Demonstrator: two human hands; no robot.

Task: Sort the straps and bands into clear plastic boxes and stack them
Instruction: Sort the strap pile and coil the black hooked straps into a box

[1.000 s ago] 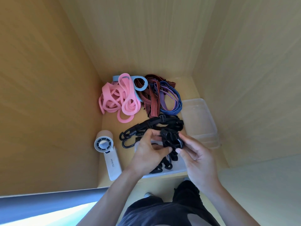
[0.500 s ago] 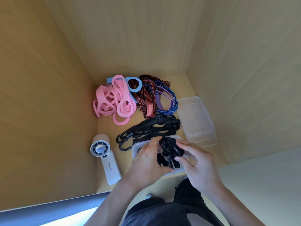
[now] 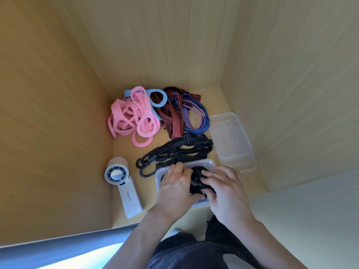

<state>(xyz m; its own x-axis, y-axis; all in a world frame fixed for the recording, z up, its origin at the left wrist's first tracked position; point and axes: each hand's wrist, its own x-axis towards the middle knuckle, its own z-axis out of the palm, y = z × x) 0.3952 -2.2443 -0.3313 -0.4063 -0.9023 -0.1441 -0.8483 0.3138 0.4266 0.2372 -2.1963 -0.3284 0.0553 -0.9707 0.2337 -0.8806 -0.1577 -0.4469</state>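
Progress: early, by my reading. Pink bands [image 3: 134, 117] heaped back left, unsorted. Blue band [image 3: 158, 99] and striped straps [image 3: 172, 117] beside them, likewise. Loose black straps [image 3: 178, 150] lie mid-floor, reaching the box [image 3: 206, 163] at its far rim. The box, at front, holds one black bundle [image 3: 198, 179].

Left hand [image 3: 174, 189]: fingers curved over the bundle, thumb hidden; pinch or press, cannot tell. Right hand [image 3: 227, 191]: fingers laid flat, pressing the bundle down, no pinch seen.

Spare boxes [image 3: 231, 140] nested at right, unfilled.

Room: fan [image 3: 118, 175] just left of the box. Wood walls [image 3: 58, 113] close three sides; the open way is toward the person.
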